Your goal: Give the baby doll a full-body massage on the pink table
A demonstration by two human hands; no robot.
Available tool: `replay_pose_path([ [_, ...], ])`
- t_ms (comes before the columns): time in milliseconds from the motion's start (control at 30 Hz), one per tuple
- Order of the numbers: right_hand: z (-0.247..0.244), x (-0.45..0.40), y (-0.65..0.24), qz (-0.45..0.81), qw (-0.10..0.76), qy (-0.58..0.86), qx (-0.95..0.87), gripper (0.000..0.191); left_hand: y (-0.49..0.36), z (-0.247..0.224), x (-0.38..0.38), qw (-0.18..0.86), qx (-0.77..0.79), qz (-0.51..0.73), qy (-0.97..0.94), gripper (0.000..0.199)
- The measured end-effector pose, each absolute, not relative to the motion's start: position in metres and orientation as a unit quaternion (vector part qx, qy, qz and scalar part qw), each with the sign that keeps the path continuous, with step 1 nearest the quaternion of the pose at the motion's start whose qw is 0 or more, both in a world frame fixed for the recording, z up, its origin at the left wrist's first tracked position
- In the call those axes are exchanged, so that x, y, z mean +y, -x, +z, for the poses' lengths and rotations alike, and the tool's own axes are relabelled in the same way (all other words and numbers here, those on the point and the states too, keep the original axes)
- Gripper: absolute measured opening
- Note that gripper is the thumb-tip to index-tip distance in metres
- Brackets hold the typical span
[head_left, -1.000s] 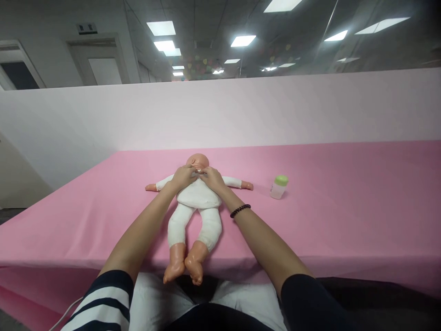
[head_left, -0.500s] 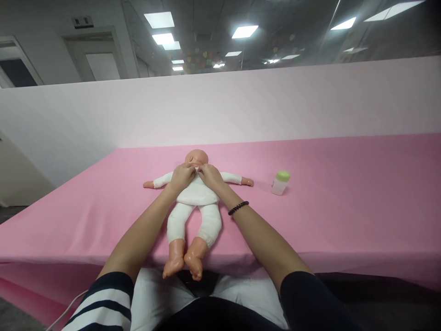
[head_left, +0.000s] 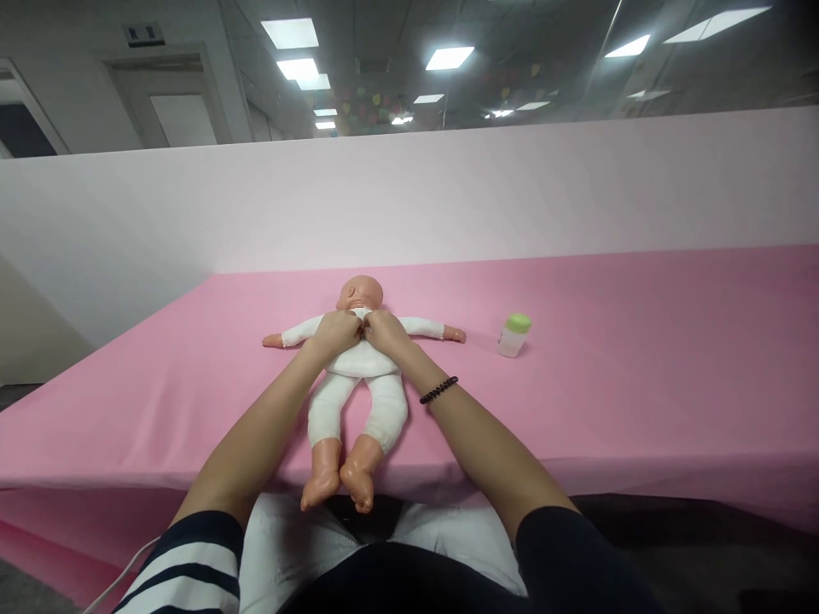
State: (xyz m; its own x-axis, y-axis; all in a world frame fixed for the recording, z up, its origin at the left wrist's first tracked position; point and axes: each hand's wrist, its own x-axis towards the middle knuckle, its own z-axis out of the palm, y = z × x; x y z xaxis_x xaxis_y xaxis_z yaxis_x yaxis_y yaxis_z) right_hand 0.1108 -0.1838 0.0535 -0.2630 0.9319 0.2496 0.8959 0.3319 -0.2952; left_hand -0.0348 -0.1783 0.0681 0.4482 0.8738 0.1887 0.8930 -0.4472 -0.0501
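A baby doll (head_left: 360,292) lies on its back, head away from me, arms spread and feet at the near table edge. It wears a white top (head_left: 363,362) over white legs. My left hand (head_left: 338,333) and my right hand (head_left: 385,332) meet at the middle of its chest, just under the neck. Both have bent fingers pinched on the front of the top, knuckles almost touching. The exact spot between the fingertips is hidden by the fingers.
A small clear bottle with a green lid (head_left: 514,335) stands on the pink tablecloth (head_left: 640,358), right of the doll. A low white wall (head_left: 479,196) borders the table's far side. A pale cable (head_left: 121,576) hangs at lower left.
Both hands have moved a little down the doll's chest, away from the neck, so more of the collar shows. The whole view has shifted slightly. Doll and bottle stay in place.
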Motion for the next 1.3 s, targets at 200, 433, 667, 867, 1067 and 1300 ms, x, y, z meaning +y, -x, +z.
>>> replay_pose_path([
  [200,0.065,-0.197,-0.115,0.04,0.205,0.557,-0.804,0.032,0.033,0.075,-0.189,0.089,-0.509,-0.071,0.853,0.032],
  [433,0.068,-0.205,-0.123,0.095,0.201,0.555,-0.802,0.027,0.036,0.078,-0.195,0.071,-0.501,-0.091,0.858,0.024],
  [667,0.065,-0.204,-0.114,0.086,0.197,0.558,-0.801,0.039,0.033,0.076,-0.194,0.041,-0.515,-0.079,0.853,0.024],
  [867,0.07,-0.209,-0.118,0.09,0.21,0.559,-0.797,0.035,0.036,0.079,-0.195,0.061,-0.494,-0.09,0.863,0.025],
  [1067,0.074,-0.213,-0.125,0.11,0.181,0.533,-0.819,0.018,0.048,0.084,-0.192,-0.02,-0.481,-0.096,0.871,0.015],
  [1300,0.059,-0.203,-0.121,0.109,0.177,0.528,-0.823,0.017,0.045,0.087,-0.197,-0.097,-0.469,-0.081,0.874,0.009],
])
